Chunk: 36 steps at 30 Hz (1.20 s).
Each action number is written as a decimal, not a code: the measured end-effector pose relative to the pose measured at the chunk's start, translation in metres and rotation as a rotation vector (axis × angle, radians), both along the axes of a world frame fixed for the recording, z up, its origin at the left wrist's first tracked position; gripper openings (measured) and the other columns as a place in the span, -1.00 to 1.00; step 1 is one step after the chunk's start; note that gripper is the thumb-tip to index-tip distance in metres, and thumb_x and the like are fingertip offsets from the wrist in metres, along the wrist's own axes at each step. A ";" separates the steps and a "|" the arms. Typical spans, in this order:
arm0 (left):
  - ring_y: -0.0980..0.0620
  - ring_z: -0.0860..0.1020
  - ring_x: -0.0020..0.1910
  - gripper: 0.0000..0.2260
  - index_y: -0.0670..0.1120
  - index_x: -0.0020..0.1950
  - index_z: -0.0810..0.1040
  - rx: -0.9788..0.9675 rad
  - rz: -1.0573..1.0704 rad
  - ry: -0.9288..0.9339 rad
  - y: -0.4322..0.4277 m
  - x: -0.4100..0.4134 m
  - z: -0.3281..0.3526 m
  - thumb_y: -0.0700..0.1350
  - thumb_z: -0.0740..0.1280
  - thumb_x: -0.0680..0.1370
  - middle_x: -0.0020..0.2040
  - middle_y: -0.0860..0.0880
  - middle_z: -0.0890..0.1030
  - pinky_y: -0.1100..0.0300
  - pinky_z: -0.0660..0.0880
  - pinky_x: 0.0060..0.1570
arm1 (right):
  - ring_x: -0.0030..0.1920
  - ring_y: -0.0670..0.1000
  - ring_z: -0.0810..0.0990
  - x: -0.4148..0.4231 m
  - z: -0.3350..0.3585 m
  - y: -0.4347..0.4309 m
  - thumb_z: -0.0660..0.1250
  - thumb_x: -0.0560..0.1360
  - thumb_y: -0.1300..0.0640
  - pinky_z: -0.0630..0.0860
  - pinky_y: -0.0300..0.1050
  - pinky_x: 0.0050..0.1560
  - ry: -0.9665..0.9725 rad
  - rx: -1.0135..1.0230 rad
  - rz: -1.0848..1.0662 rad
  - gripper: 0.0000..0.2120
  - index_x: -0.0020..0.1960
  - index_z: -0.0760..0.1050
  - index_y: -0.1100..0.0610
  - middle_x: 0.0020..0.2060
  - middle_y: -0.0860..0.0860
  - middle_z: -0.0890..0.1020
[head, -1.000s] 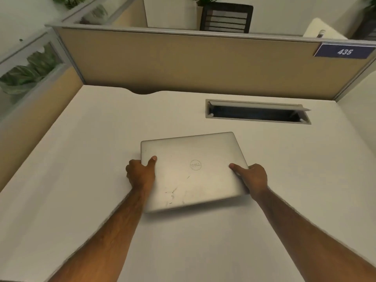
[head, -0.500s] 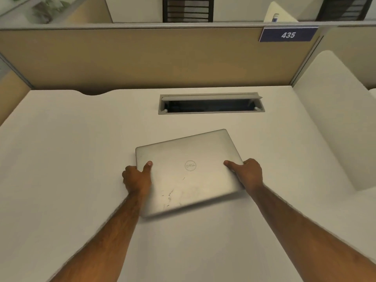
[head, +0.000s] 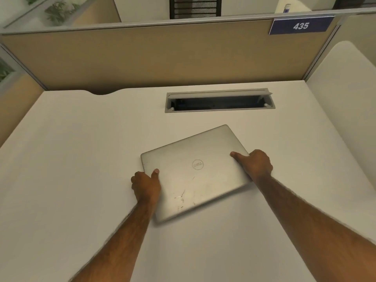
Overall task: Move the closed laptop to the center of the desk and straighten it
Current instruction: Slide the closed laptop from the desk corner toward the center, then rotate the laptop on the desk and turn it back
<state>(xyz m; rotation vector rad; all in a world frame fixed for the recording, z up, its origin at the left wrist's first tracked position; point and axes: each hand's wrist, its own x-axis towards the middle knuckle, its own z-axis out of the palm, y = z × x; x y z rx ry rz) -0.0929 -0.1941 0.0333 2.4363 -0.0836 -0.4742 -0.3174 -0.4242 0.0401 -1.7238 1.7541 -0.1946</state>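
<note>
Laptop: the closed silver laptop [head: 195, 171] lies lid-up at the middle of the frame on the white table [head: 61, 159], skewed — its right side sits higher in the frame than its left; round logo at the lid's middle, scuffs toward the lower left corner.
Left hand: the left hand [head: 145, 185] is clamped on the laptop's left edge, thumb on top of the lid, other fingers curled out of sight along the edge.
Right hand: the right hand [head: 255, 164] grips the right edge, thumb flat on the lid, pointing toward the logo; fingers hidden at the edge.
Cable box: a grey recessed cable box [head: 219, 100] is set into the table above the laptop, well apart from it, its flap [head: 219, 92] raised at the far side — the inside is dark and its contents cannot be made out.
Partition: a tan partition [head: 142, 55] stands behind the table, with a blue sign [head: 301, 26] reading 435 at upper right.
Plants: blurred green plants [head: 59, 10] at upper left, beyond the partition.
</note>
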 end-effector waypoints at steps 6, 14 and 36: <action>-0.34 0.47 0.33 -0.50 -0.34 0.31 0.44 0.037 -0.042 -0.040 -0.001 -0.009 0.002 0.07 0.33 0.62 0.32 -0.32 0.48 -0.17 0.47 0.24 | -0.13 0.22 0.66 0.005 0.003 -0.008 0.47 0.24 -0.41 0.47 -0.04 -0.19 -0.009 -0.001 -0.006 -0.38 -0.24 0.50 0.17 -0.16 0.13 0.70; -0.31 0.45 0.34 -0.60 -0.34 0.31 0.47 0.078 -0.085 -0.061 0.002 -0.015 0.007 -0.02 0.26 0.66 0.30 -0.31 0.47 -0.16 0.45 0.25 | 0.13 0.25 0.61 0.007 0.002 0.003 0.47 0.31 -0.35 0.59 0.17 0.14 0.031 -0.035 -0.028 -0.35 0.07 0.60 0.20 0.07 0.15 0.64; -0.19 0.39 0.45 -0.47 -0.08 0.56 0.31 0.216 -0.899 -0.124 -0.096 0.047 0.013 0.00 0.28 0.60 0.50 -0.13 0.40 -0.01 0.32 0.42 | -0.13 0.15 0.44 0.030 0.028 0.138 0.36 0.49 0.08 0.46 0.06 -0.03 -0.728 0.484 -0.790 -0.69 0.16 0.46 0.21 -0.04 0.12 0.47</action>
